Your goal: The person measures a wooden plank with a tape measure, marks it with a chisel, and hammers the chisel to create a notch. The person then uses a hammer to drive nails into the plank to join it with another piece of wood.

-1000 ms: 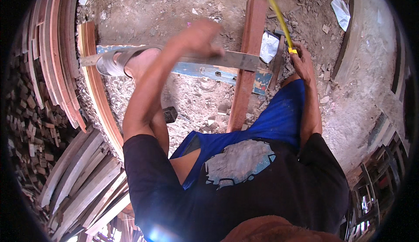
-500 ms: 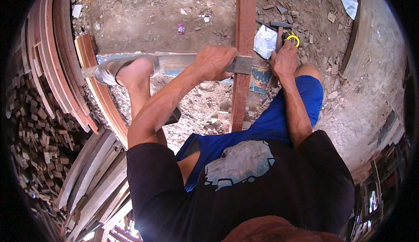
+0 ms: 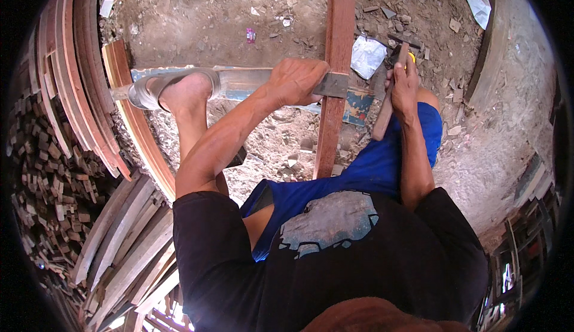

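Where the right fingers (image 3: 389, 75) curl, a hammer (image 3: 383, 118) lies within.

the yellow tape measure (image 3: 412, 60) is partly hidden behind the hammer (image 3: 387, 107)

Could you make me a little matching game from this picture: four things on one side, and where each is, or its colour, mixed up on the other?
Things:
1. Hammer
2. Left hand
3. Sandal
4. Shorts

Places and colours:
A. Worn on a foot
B. Bright blue
C. On the grey board, close to the reddish beam
D. Held in the right hand

Right pairs: 1-D; 2-C; 3-A; 4-B
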Demonstrator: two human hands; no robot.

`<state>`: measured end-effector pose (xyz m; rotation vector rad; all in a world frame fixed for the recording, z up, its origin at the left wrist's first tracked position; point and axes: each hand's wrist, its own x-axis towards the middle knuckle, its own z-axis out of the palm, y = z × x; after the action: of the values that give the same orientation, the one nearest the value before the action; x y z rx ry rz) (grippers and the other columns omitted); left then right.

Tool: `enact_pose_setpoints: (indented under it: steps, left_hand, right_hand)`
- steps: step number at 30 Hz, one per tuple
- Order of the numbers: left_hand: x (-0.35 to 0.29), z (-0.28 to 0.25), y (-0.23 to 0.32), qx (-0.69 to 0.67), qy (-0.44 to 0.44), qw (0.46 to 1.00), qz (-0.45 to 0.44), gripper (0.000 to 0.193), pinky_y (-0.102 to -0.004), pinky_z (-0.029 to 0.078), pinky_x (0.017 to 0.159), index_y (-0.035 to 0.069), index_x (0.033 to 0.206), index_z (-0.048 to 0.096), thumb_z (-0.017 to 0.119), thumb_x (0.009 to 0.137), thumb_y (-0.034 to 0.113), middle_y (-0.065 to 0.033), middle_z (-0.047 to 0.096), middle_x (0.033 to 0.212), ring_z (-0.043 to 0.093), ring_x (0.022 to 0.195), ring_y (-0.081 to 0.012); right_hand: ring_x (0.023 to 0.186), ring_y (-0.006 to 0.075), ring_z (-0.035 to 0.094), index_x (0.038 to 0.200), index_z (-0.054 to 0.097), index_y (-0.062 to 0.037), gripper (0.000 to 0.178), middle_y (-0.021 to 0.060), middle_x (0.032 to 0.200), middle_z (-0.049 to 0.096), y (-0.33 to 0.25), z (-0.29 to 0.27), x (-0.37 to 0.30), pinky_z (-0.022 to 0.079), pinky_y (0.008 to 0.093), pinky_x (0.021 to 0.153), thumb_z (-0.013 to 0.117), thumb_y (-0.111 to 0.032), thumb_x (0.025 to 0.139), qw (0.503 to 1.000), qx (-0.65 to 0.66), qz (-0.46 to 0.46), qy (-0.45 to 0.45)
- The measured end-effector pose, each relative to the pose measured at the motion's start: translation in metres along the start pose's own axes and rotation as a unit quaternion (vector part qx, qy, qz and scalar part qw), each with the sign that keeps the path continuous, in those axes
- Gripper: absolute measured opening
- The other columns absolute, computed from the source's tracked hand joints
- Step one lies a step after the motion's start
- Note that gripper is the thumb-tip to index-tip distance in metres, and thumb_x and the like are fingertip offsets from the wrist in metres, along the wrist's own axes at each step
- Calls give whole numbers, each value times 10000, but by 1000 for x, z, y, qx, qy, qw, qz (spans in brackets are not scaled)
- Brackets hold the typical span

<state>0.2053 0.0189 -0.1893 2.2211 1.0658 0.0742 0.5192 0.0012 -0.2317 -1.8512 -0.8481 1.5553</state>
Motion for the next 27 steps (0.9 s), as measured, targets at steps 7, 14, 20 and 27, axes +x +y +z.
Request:
enact_pose_setpoints:
  steps: [7,14,20,27]
  left_hand:
    - [3,1,1,3,-2,1000,-1,469,-488,562,684,111,1031,535,863,741,279,-100,674,862,714,857,-351]
    - [2,2,3,0,0,1000,-3,465,-495,560,673,117,1026,530,861,740,274,-98,680,857,713,838,-359]
    - [0,-6,11,22,-65,996,-49,550,-498,581,777,133,1176,575,863,758,344,-119,729,1026,724,971,-365]
    - [4,13,19,139,-10,986,-96,514,-531,585,736,132,1142,615,843,746,367,-143,755,937,736,912,-411]
  right_hand:
    - [607,118,559,1643,336,-95,531,12,831,582,7,51,-60,516,302,521,441,-207,1135,981,109,99,-129]
    - [612,105,572,1672,304,-152,561,0,834,580,18,27,-45,529,274,529,470,-255,1146,972,198,94,-83]
    - [697,113,559,1679,249,-43,665,68,998,621,-15,12,-66,506,278,645,495,-135,1068,970,-155,-167,-79]
    - [1118,489,702,1650,337,-119,645,326,1358,636,-62,-18,-113,566,512,922,566,-93,1048,867,-351,-331,-127]
